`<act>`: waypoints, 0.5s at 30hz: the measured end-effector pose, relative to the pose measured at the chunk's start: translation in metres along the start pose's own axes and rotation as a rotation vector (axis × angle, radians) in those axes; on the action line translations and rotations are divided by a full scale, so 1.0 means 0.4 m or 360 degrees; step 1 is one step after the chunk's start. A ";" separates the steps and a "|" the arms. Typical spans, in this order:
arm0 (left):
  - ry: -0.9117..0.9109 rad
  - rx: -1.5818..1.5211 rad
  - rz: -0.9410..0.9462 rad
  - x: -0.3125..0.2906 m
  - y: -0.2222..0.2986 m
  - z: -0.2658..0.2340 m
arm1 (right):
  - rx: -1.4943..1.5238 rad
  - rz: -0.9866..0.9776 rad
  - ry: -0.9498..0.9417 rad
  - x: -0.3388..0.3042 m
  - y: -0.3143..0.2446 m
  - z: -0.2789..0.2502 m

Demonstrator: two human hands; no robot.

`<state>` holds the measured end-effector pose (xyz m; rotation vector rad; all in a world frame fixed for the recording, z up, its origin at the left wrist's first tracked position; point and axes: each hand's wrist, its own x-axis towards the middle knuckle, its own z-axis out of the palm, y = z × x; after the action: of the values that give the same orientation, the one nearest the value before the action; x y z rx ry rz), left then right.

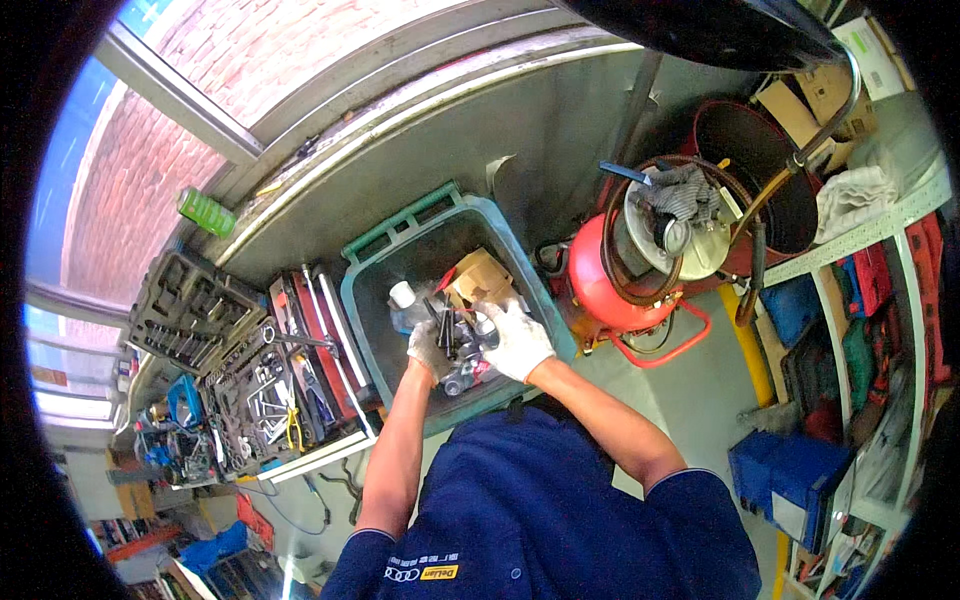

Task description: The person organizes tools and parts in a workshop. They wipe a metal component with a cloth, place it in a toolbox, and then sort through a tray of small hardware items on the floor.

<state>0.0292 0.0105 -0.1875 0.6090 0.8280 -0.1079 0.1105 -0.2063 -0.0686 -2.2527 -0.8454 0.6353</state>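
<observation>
The person leans over a green bin point(357, 318), both gloved hands reaching inside. The left hand point(424, 345) and right hand point(514, 341) stand apart at either side of a jumble of dark parts point(447, 328) in the bin; whether either grip is clamped on one, one cannot tell. A brown cardboard box point(480, 278) lies just beyond the right hand. Left of the bin, tools crowd a table point(320, 454); right stands a red tank point(594, 268).
</observation>
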 end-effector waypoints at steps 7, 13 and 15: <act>0.0345 0.0965 0.0138 0.072 -0.017 -0.081 | 0.0014 0.0005 0.0068 0.004 -0.004 -0.003; 0.0683 0.2307 0.0570 0.031 0.006 0.003 | -0.0034 -0.0041 0.0234 0.017 0.054 0.015; 0.0771 0.2614 0.0548 0.021 0.005 -0.046 | -0.0079 -0.0110 0.0064 -0.001 0.017 0.003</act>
<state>0.0234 0.0234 -0.2020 2.3807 0.9631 -0.3372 0.1123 -0.2101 -0.0742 -2.2623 -0.9244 0.5410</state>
